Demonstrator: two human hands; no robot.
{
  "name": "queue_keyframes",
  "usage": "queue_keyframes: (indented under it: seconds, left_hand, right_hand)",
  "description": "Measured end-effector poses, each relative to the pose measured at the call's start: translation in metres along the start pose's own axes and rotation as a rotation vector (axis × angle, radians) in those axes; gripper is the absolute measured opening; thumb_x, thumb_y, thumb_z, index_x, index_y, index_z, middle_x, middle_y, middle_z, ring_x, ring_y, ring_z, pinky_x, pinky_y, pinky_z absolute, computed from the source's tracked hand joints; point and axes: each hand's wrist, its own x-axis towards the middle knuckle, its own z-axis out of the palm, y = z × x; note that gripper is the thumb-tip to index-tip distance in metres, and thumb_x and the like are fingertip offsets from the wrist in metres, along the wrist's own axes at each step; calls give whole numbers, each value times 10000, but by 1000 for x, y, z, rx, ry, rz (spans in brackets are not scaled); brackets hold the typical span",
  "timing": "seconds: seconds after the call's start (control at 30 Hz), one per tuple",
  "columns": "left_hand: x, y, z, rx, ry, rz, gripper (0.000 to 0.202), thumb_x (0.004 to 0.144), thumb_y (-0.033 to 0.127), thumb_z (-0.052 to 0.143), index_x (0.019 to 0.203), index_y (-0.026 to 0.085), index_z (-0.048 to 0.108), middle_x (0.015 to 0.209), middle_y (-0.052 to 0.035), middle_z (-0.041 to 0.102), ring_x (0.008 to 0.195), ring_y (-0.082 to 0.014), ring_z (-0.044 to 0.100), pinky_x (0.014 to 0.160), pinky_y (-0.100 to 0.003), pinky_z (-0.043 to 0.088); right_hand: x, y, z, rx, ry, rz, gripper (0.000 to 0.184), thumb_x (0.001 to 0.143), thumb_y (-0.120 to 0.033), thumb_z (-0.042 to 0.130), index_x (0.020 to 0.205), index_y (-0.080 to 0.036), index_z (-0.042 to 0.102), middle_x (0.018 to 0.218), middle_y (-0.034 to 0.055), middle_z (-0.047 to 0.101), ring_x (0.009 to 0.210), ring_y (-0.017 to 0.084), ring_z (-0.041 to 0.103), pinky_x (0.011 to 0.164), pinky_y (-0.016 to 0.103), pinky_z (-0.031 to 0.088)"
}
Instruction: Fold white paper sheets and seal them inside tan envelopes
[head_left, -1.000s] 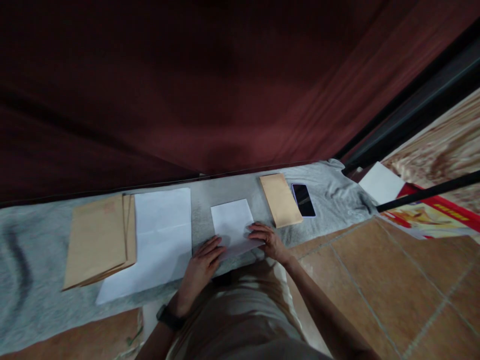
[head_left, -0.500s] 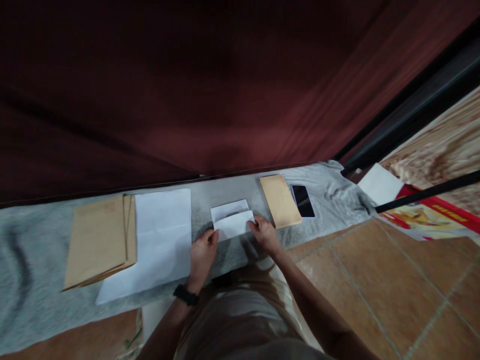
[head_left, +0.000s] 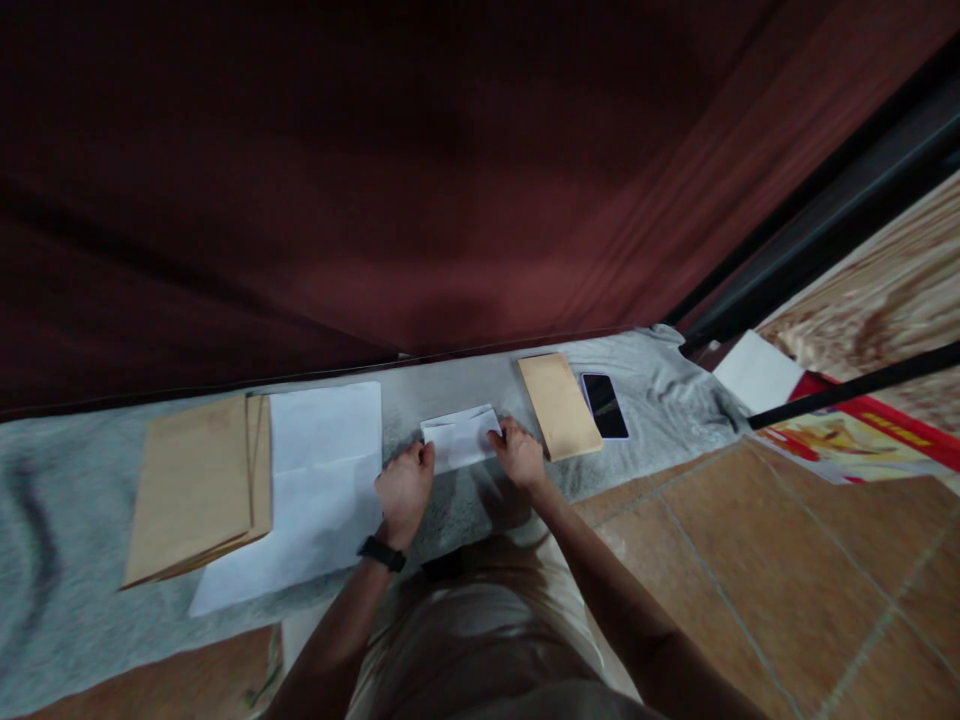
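Note:
A small white sheet of paper (head_left: 459, 438) lies folded on the grey cloth (head_left: 67, 520), its near half turned up over its far half. My left hand (head_left: 405, 490) pinches its left edge with fingers curled; a black watch sits on that wrist. My right hand (head_left: 517, 455) pinches the sheet's right edge the same way. Both hands rest low on the cloth, close together.
Left of my hands lie larger white sheets (head_left: 315, 480) and a stack of brown envelopes (head_left: 191, 485). To the right lie one brown envelope (head_left: 559, 403) and a dark phone (head_left: 604, 404). A dark red curtain (head_left: 420, 170) hangs behind. Tiled floor (head_left: 750, 560) and printed papers (head_left: 847, 435) are at right.
The sheet lay flat under my hands a second ago. Both hands lifted its near edge and carried it away from me, folding the sheet over itself.

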Motion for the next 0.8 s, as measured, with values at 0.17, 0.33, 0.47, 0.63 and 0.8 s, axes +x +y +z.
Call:
queue_keyframes:
  seconds: [0.17, 0.33, 0.47, 0.63, 0.8]
  left_hand:
    - [9, 3, -7, -16, -35, -10, 470, 1047, 439, 308, 1053, 184, 703, 899, -124, 769, 829, -248, 723, 675, -295, 450]
    - [14, 4, -8, -26, -41, -3, 449, 1042, 429, 326, 1028, 178, 698, 896, -127, 761, 803, -241, 713, 687, -301, 460]
    - [17, 3, -4, -27, -35, 14, 444, 1041, 429, 327, 1042, 175, 691, 898, -124, 758, 801, -235, 712, 698, -302, 463]
    - [18, 3, 2, -19, -15, 9, 471, 1048, 423, 292, 1068, 165, 686, 870, -132, 750, 815, -248, 715, 717, -315, 471]
    - [19, 4, 3, -15, -13, 1, 464, 1049, 413, 293, 1115, 163, 679, 902, -143, 757, 841, -266, 722, 727, -329, 480]
  right_hand:
    - [9, -2, 5, -53, -1, -2, 360, 1025, -521, 494, 1079, -207, 662, 886, 156, 710, 828, 283, 696, 786, 382, 512]
    - [14, -5, 7, -132, -3, -16, 350, 1038, -487, 467, 1112, -191, 640, 971, 168, 721, 876, 282, 699, 833, 384, 516]
    - [15, -7, 7, -148, 17, -35, 289, 1023, -448, 519, 1133, -203, 626, 974, 165, 721, 907, 285, 684, 861, 389, 514]
    - [14, -11, 5, -217, 30, -74, 327, 1012, -360, 537, 1252, -148, 601, 1127, 216, 674, 1079, 353, 621, 968, 483, 467]
    - [11, -11, 7, -185, 39, -235, 402, 1034, -239, 442, 1417, -142, 518, 1384, 203, 576, 1274, 330, 523, 1078, 516, 414]
